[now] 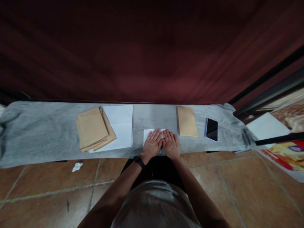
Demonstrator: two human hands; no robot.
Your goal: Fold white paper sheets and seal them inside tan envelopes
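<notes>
Both of my hands lie side by side, palms down, at the front of the narrow table. Under them is a small white sheet of paper (pixel 146 134), mostly covered; it looks folded, but I cannot make out its layers. My left hand (pixel 152 145) rests flat on the paper with fingers stretched forward. My right hand (pixel 171 145) lies flat at the paper's right end, fingers slightly spread, its thumb close to the left hand. To the right sits a single brown envelope (pixel 187 121). On the left, several brown envelopes (pixel 92 128) overlap larger white sheets (pixel 122 125).
A grey cloth (pixel 47 133) covers the narrow table. A phone (pixel 212 129) with a dark screen lies right of the single envelope. A dark red curtain (pixel 152 63) hangs behind the table. Crumpled white paper (pixel 77 166) lies on the tiled floor (pixel 114 171).
</notes>
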